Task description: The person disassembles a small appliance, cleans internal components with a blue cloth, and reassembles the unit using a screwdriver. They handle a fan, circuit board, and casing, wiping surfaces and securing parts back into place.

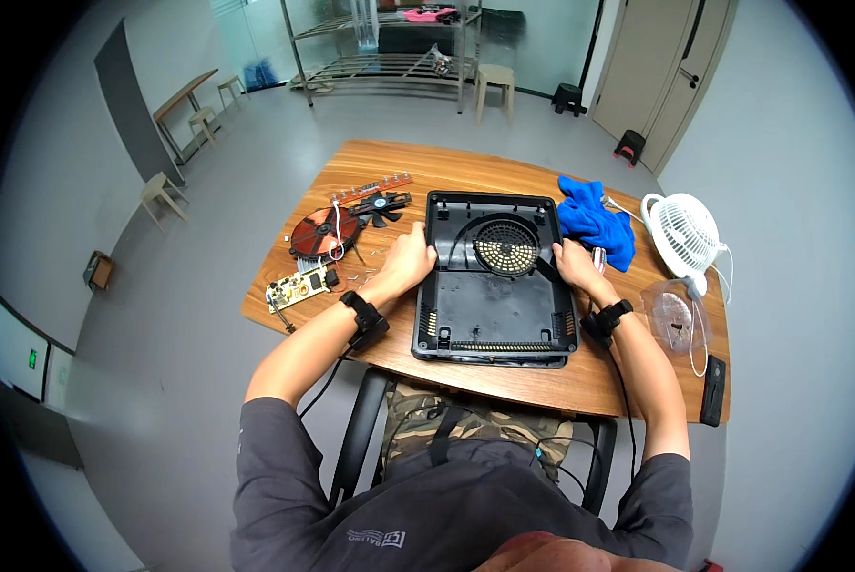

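Note:
A black plastic appliance casing [494, 310] lies in the middle of the table, with a round vent grille in its upper half and slotted vents along its near end. My left hand [411, 257] is closed on its left edge, thumb at the rim. On the opposite edge, my right hand [577, 265] grips the casing; its fingers are partly hidden. Left of the casing are a round copper coil [318, 234], a small black fan [381, 207], a narrow reddish circuit strip [372, 190] and a pale circuit board [298, 288].
A bunched blue cloth [596, 224] lies at the back right, beside a white desk fan [683, 234] with a cable. Nearer are a clear plastic tray [677, 310] with small pieces and a black elongated object [713, 391] at the wooden table's [446, 157] right edge.

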A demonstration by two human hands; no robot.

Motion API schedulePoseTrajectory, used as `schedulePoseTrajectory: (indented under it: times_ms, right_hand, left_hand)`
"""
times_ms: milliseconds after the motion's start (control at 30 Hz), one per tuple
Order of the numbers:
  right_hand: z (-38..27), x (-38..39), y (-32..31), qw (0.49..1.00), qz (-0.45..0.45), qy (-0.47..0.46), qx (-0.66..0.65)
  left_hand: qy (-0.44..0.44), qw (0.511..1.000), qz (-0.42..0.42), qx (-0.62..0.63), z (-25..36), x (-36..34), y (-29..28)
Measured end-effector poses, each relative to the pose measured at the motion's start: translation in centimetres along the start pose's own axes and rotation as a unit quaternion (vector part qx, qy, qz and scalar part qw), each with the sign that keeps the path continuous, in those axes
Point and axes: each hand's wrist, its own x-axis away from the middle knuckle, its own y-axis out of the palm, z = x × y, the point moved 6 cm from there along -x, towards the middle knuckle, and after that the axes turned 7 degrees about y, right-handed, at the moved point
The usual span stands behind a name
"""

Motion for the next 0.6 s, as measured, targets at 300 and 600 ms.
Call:
schedulePoseTrajectory:
  times_ms: [300,600]
  right_hand:
    - [0.0,0.7,1.4,0.997,-0.076,0.028,0.015]
    - [0.0,1.3,1.5,0.997,-0.062,0.031,-0.015]
  left_hand:
    - [-0.009,1.000,-0.011,0.013,0.2,1.1,-1.5]
    - [-0.022,1.000,-0.014,-0.016,-0.5,0.6,-0.2]
